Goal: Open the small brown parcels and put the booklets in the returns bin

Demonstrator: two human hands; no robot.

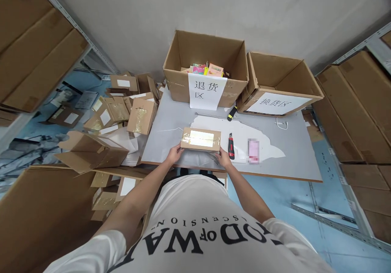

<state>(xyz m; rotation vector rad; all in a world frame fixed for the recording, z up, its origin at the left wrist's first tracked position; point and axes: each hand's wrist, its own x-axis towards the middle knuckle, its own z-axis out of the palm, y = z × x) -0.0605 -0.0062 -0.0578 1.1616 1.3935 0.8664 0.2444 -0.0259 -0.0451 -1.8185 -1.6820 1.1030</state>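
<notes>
Between my two hands is a small taped cardboard box [200, 138] with a white label on its upper face, over the front part of the grey table [293, 136]. My left hand [175, 154] grips its near left corner, and my right hand [223, 157] grips the near right corner; fingertips are partly hidden under the box. Just right of the box lies a red and black box cutter [231, 146]. A pink item [253, 150], blurred out, rests farther right on a torn white sheet [269, 142].
At the table's back stand a large open carton [175, 87] holding small colourful boxes and another open carton [308, 89], both with paper signs. A yellow and black cutter [232, 113] lies before them. Opened boxes [142, 116] pile up at the left. Shelved cartons [345, 110] flank the right.
</notes>
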